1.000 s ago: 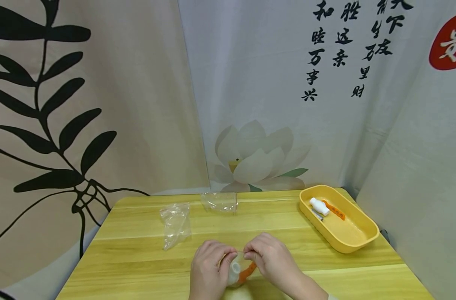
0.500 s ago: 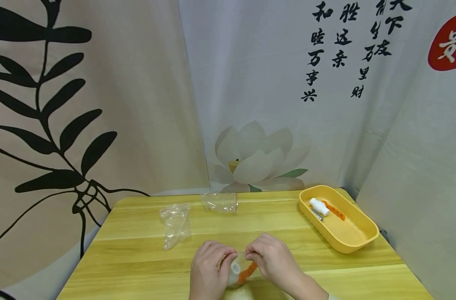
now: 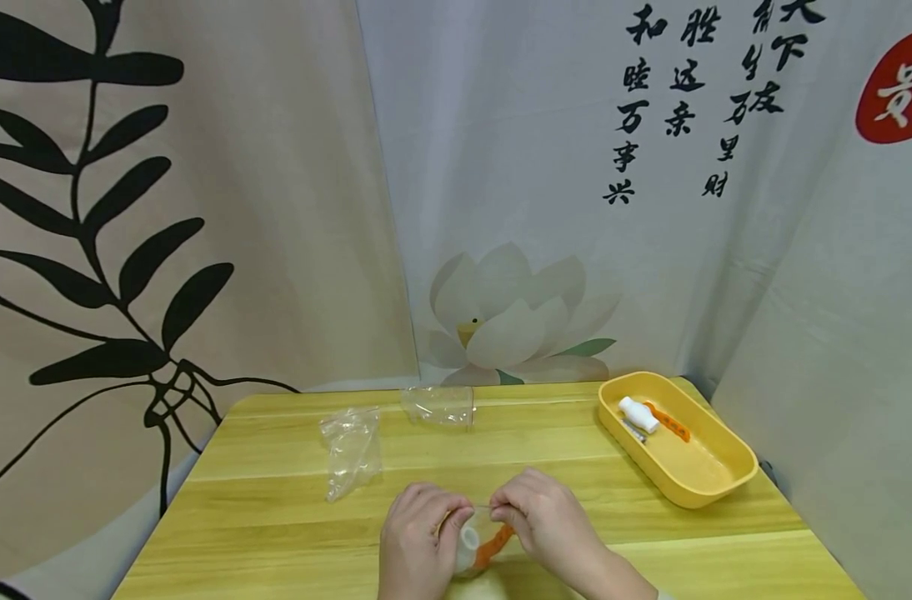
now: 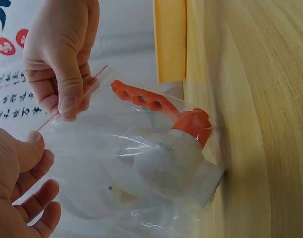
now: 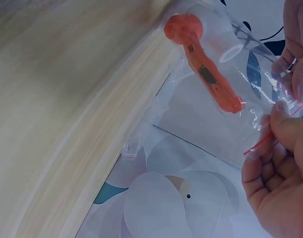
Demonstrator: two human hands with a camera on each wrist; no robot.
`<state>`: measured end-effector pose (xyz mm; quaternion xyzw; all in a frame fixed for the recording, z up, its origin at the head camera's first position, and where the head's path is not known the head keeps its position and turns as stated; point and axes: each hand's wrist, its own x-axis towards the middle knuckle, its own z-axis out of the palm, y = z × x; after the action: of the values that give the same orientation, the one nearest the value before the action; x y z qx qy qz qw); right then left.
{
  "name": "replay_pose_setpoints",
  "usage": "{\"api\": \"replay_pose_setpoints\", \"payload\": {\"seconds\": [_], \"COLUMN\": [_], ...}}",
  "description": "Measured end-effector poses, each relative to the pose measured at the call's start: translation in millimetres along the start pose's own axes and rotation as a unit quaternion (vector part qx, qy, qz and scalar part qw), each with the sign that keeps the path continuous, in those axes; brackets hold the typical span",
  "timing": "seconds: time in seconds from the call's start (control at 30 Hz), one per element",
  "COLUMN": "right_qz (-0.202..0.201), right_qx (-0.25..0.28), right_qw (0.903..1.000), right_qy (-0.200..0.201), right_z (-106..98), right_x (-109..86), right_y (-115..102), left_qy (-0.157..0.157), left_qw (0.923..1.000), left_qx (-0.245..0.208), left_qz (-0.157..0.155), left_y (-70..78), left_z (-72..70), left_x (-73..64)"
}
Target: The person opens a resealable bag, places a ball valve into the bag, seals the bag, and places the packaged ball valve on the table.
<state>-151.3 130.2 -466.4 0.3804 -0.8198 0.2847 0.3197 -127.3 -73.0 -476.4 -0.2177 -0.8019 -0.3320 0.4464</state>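
Clear zip bag [image 4: 99, 131] pinched at its mouth

The left hand [image 3: 420, 542] and right hand [image 3: 548, 527] each have a closed grip, thumb against fingers, on the bag's red-lined edge, near each other. The bag sits between them at the near part of the worktop [image 3: 276, 533], a white fitting [image 4: 166, 166] and orange handle [image 4: 144, 98] inside (the handle shows a row of hollows). Beyond lie a crumpled bag [image 3: 351, 446] and a second loose bag [image 3: 437, 406]; at right, a yellow tray [image 3: 707, 471] holds a white piece [image 3: 639, 413] and orange strip [image 3: 672, 422].
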Motion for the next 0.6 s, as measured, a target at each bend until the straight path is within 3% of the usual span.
{"api": "replay_pose_setpoints", "payload": {"seconds": [0.4,0.6], "right_qz": [0.033,0.025], "right_qx": [-0.024,-0.045], "right_qw": [0.9988,0.9984], "right_qy": [-0.028,-0.022], "right_z": [-2.3,-1.2], "right_x": [-0.9,-2.1], "right_y": [-2.7,-1.7], "left_qy": [0.003,-0.002], "left_qw": [1.0000,0.9999], "left_qx": [0.008,0.008], "left_qz": [-0.004,-0.009], "left_y": [0.5,1.2], "left_z": [-1.1,-1.7], "left_x": [-0.4,-0.2]}}
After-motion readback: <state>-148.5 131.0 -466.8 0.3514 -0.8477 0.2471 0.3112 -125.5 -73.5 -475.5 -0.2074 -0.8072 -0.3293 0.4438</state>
